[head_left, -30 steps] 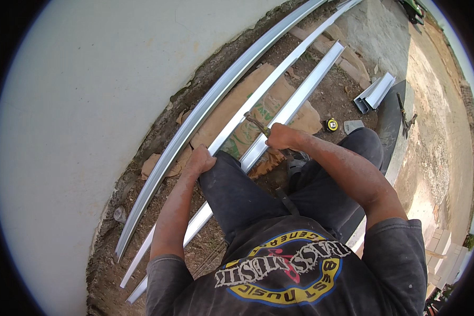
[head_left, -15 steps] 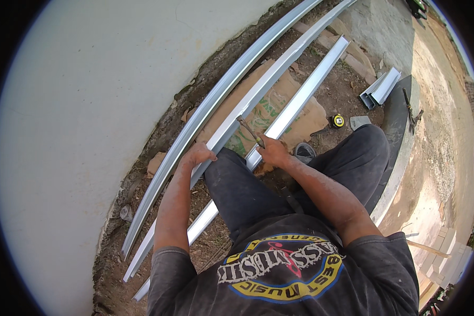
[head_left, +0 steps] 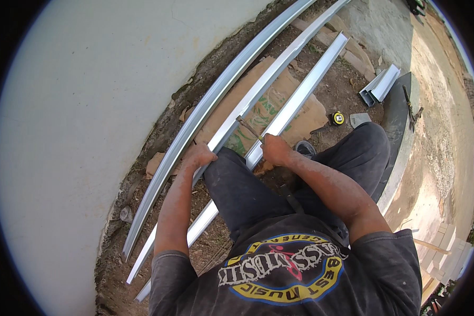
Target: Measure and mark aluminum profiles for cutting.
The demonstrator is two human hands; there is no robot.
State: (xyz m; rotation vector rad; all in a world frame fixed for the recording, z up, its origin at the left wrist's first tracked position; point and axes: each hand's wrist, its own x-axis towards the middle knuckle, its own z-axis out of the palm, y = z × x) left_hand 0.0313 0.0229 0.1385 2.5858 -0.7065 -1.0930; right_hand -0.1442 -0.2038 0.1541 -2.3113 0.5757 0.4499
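Note:
My left hand is closed on the middle silver metal channel, beside my knee. My right hand grips the handle of a narrow metal hand tool, whose head rests on that channel's edge ahead of my left hand. A longer curved-looking rail lies along the left, and another channel runs beneath the tool and past my right hand. Brown sheet material with green print lies under the channels.
A pale wall borders the left. At the right are a yellow-black tape measure, a small grey plate, short channel offcuts, another tool on a dark ledge, and pale boards lower down.
The tool and my right hand shifted leftward from a second ago, and the middle channel appears slightly rolled. Over the last half second they have barely moved.

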